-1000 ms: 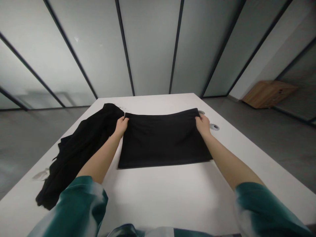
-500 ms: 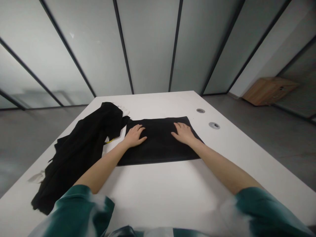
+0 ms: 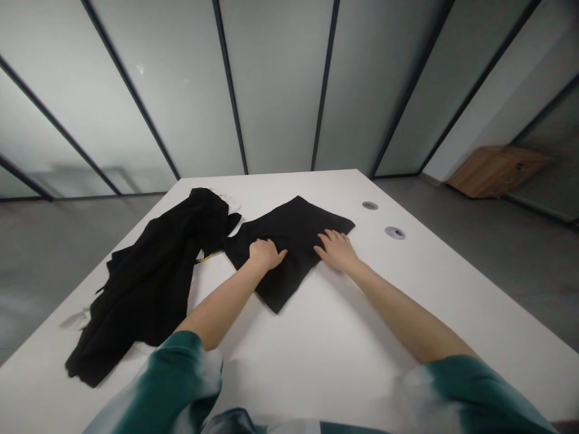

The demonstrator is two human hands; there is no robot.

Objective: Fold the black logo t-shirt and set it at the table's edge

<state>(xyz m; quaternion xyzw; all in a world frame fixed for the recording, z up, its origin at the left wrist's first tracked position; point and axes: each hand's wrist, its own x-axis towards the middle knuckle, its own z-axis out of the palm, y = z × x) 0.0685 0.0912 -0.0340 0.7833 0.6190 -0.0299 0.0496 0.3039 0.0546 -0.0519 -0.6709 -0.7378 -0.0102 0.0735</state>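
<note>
A folded piece of black cloth [image 3: 294, 223] lies turned at an angle on the white table, one corner pointing towards me. My left hand [image 3: 266, 254] rests on its left half, the fingers curled down into the fabric and the thumb out to the right. The fingertips are hidden from view. At the cloth's right side, my right hand [image 3: 337, 249] lies flat with its fingers spread, partly over the edge. Close to the left of it is a loose heap of black fabric [image 3: 154, 271], touching or nearly touching the cloth's left corner.
The white table [image 3: 325, 367] has two round cable holes, a farther one [image 3: 370, 205] and a nearer one [image 3: 395, 232], on the right. Something yellow and thin [image 3: 207, 257] shows beside the heap. A wooden cabinet [image 3: 500, 172] stands on the floor beyond, at right.
The black cloth has turned from lying square to lying at an angle. My left hand has moved right and curled its fingers; my right hand has stayed nearly in place.
</note>
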